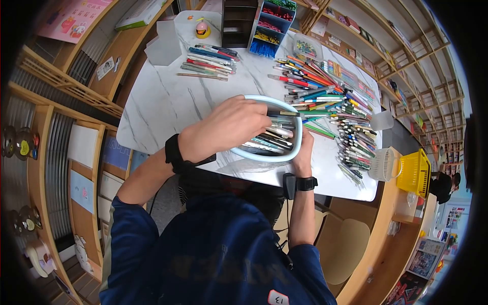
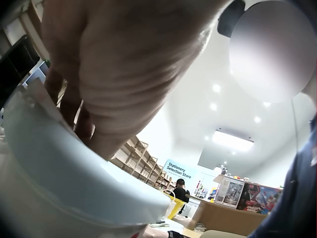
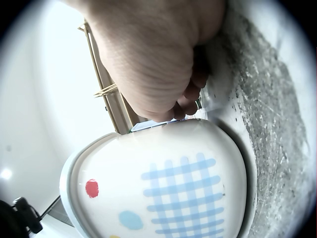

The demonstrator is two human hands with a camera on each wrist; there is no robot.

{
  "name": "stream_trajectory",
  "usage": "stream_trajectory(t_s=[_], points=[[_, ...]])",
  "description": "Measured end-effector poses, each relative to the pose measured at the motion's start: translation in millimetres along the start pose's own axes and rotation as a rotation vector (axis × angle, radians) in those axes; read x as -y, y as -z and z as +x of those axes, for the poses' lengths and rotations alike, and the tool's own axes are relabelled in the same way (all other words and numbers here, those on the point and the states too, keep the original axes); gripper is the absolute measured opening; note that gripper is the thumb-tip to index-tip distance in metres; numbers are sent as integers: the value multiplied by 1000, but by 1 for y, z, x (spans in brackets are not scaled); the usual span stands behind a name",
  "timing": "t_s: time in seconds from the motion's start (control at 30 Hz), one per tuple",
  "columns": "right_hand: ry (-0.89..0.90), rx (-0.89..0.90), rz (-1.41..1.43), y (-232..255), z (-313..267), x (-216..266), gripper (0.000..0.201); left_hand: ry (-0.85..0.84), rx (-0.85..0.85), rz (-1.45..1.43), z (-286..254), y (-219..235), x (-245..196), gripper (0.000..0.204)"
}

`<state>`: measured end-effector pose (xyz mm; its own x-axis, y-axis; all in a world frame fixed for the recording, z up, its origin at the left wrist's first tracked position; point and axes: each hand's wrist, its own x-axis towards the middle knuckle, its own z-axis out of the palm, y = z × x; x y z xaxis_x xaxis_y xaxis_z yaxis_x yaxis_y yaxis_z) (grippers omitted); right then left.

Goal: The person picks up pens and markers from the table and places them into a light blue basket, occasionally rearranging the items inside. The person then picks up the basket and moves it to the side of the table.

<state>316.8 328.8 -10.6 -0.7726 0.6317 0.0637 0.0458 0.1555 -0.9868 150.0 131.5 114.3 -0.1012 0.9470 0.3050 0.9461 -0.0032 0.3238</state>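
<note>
A white tub with a pale blue rim (image 1: 299, 133) stands at the table's front edge, holding several pens (image 1: 279, 131). My left hand (image 1: 226, 124) reaches over the rim from the left, its fingers bent down into the tub; their tips are hidden. The left wrist view shows that hand (image 2: 124, 64) above the rim (image 2: 99, 173). At the tub's right side is my right hand (image 1: 304, 150), mostly below the rim. The right wrist view shows this hand (image 3: 153, 59) with bent fingers close against the patterned tub wall (image 3: 183, 168); whether they hold anything is unclear.
Many loose pens (image 1: 356, 137) spread over the table's right side. A smaller row of pens (image 1: 208, 62) lies at the back left. Behind stand a divided pen holder (image 1: 269, 30) and a clear box (image 1: 306, 47). White and yellow baskets (image 1: 413, 173) are at the right.
</note>
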Motion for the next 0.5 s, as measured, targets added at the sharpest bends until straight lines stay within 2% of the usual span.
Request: stream_trajectory(t_s=[0.23,0.43,0.5], points=[[4,3,-97,3,0,5,38,-74,-82,-62,-1,-15,-6,18],[0,9,-66,3,-1,1,37,-58,-46,-115,-2,-8,-1,24],[3,5,-54,2,0,-1,36,-78,-117,-65,-2,-11,2,21]])
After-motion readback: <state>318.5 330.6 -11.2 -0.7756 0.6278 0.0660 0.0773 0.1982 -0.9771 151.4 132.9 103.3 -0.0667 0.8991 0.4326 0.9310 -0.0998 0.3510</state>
